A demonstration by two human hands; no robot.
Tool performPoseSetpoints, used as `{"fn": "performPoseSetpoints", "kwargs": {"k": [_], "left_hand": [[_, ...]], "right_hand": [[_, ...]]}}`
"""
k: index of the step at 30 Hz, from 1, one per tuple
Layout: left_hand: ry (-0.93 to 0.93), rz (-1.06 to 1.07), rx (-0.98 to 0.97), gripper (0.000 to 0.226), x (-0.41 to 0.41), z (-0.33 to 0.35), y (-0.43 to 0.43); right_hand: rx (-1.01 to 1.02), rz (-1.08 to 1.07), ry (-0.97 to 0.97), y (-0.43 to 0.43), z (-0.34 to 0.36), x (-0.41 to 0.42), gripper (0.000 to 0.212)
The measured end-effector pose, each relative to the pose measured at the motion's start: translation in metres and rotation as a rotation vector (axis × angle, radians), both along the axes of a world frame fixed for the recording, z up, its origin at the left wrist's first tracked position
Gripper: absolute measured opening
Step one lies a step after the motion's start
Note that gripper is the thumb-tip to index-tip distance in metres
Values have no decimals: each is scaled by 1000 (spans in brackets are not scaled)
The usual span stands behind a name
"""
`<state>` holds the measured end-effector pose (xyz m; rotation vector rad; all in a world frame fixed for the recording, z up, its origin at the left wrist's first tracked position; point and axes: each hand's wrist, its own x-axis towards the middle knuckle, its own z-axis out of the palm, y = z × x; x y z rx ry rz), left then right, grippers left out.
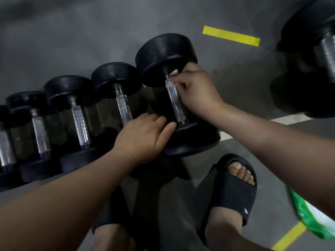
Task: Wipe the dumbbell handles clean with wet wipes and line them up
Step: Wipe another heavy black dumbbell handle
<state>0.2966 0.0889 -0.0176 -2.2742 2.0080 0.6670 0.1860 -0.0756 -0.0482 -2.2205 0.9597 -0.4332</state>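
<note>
Head view shows the big black rubber-headed dumbbell [165,57] on the grey floor, near the short yellow tape strip [231,35] and on the side of it toward your feet. Your right hand [197,91] pinches a crumpled white wet wipe [174,71] against its knurled steel handle [176,102], at the end nearer the strip. Your left hand [143,136] lies relaxed at the head farther from the strip, with the thumb touching that head.

Expect the dumbbell to be heavy and rigid, and its round heads may roll, so brace a head and lift only by the handle. The knurling should grip well but may snag the soft wipe.

The long axis runs from the strip-side head back toward you, roughly parallel to the handles in the row of smaller black dumbbells [79,115] lying farther from the strip.
</note>
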Motion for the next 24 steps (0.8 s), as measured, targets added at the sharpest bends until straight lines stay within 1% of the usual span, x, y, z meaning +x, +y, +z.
{"fn": "performPoseSetpoints", "kwargs": {"k": [2,4,5,6,7,8,9,10,12,14,18,20,22,24], "left_hand": [[5,3,2,61,0,0,0],[9,5,7,61,0,-1,0],[7,3,9,61,0,-1,0],[3,0,9,61,0,-1,0],[-1,-3,7,61,0,-1,0],[-3,-4,6,61,0,0,0],[-2,-4,8,61,0,0,0],[2,-5,10,61,1,0,0],[10,-4,9,62,0,0,0],[20,2,13,63,0,2,0],[29,2,15,63,-1,3,0],[20,0,16,63,0,2,0],[17,0,14,63,0,2,-1],[19,0,13,63,0,1,0]], "right_hand": [[-23,159,152,-2,6,-1,30],[-88,255,216,-6,8,0,35],[-101,262,220,-7,7,-1,35],[-90,223,199,-9,3,-2,32],[-45,134,144,-10,-2,-5,27],[50,27,79,-12,-7,-7,19],[194,-47,27,-13,-11,-9,13],[354,-90,-7,-14,-14,-12,14],[611,-113,-51,-16,-14,-21,21],[720,-41,-9,-18,-6,-33,22],[776,253,272,-20,12,-54,16],[738,315,342,-21,16,-53,19],[711,279,310,-21,15,-46,18],[691,138,154,-22,10,-38,17]]}}
